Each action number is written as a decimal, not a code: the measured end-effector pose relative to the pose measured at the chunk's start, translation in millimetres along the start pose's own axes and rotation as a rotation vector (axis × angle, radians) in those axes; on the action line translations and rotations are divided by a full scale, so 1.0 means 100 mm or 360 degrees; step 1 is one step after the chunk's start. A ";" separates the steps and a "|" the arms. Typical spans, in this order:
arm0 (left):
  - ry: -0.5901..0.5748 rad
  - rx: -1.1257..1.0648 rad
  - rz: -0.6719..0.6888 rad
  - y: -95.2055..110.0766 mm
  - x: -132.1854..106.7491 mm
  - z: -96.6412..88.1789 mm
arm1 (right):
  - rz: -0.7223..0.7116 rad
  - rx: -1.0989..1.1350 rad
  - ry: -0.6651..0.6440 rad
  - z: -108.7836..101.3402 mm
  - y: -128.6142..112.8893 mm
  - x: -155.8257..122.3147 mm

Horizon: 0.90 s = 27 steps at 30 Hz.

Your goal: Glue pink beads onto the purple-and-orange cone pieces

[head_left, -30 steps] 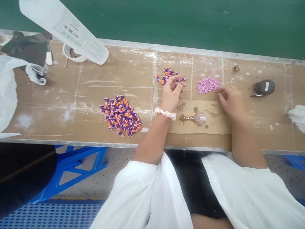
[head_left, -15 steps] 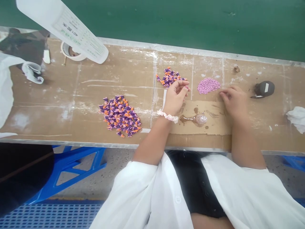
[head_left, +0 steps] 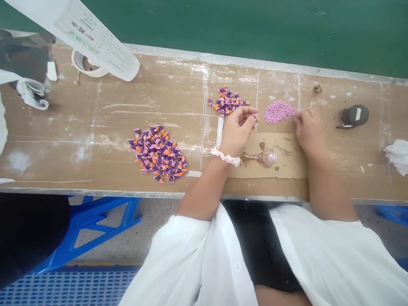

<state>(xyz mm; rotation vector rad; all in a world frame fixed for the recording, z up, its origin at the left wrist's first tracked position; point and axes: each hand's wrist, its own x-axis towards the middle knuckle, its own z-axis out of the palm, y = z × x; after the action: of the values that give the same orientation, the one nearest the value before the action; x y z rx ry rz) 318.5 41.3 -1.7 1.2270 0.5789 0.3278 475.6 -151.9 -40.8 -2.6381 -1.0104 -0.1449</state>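
Observation:
My left hand (head_left: 236, 131), with a pale pink scrunchie (head_left: 225, 156) round its wrist, is closed in a pinch over the cardboard. What its fingertips hold is too small to make out. Just beyond it lies a small pile of purple, orange and pink figures (head_left: 225, 101). A heap of tiny pink pieces (head_left: 279, 111) lies between my two hands. At the right edge of that heap, my right hand (head_left: 309, 129) has its fingers bent and pressed together; whatever is in them is hidden. Below the heap, a clear glossy blob (head_left: 269, 157) with a wet streak sits on a cardboard piece (head_left: 290, 170).
A larger pile of the figures (head_left: 159, 154) lies left of my left arm. Farther left are a big white bottle (head_left: 105, 46), a tape roll (head_left: 75, 59) and crumpled white material (head_left: 30, 91). A dark rounded object (head_left: 355, 115) and a white tissue (head_left: 398, 155) lie to the right.
My right hand has shifted slightly up and left, against the edge of the pink heap. The left hand stays pinched near the same spot. The view has shifted a little.

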 end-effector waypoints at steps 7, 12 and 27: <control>-0.0224 0.0033 0.0109 -0.02 -0.09 0.04 | -0.0014 0.0541 0.0240 -0.07 -0.08 -0.05; -0.0563 0.0077 0.0110 -0.06 -0.24 0.15 | -0.0123 0.1503 0.0219 -0.25 -0.46 -0.23; -0.0665 -0.0188 -0.0122 -0.07 -0.34 0.24 | -0.0486 0.1394 0.0186 -0.37 -0.70 -0.37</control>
<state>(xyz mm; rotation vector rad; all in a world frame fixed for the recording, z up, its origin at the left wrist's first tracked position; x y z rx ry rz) 304.3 1.9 4.7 1.1142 0.2404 0.0356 401.4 -137.9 3.9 -1.6685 -1.1006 0.0688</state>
